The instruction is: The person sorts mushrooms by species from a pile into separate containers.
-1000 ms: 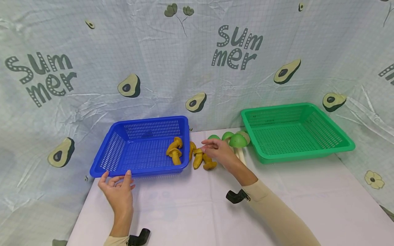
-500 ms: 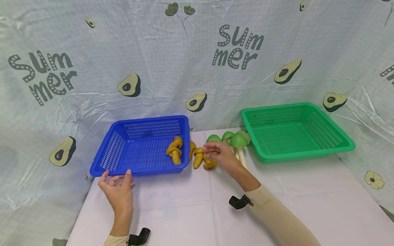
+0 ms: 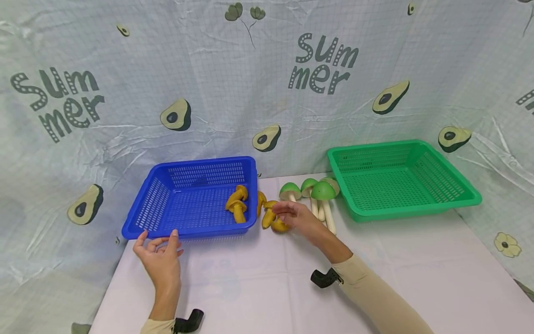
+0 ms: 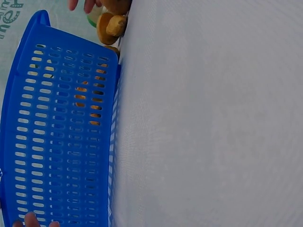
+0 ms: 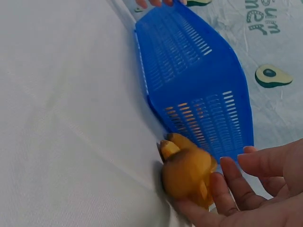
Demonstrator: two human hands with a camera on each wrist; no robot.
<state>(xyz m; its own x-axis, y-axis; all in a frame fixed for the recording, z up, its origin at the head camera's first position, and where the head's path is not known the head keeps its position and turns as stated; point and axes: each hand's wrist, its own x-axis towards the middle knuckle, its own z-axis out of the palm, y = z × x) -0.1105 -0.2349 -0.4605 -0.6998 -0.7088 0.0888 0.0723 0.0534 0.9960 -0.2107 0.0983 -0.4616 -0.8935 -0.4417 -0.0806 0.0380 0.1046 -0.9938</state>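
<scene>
Brown mushroom [image 3: 279, 226], just right of the blue basket [image 3: 200, 233], meets the loosely parted fingers of the right hand [image 3: 301, 222]; the left hand [image 3: 162, 262], fingers spread, touches its near rim. Green-capped mushrooms [image 3: 323, 191] lie farther right.

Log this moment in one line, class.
left hand: touching blue basket; right hand: at loose yellow mushroom; two yellow mushrooms: inside blue basket; green mushrooms: beside green basket
</scene>
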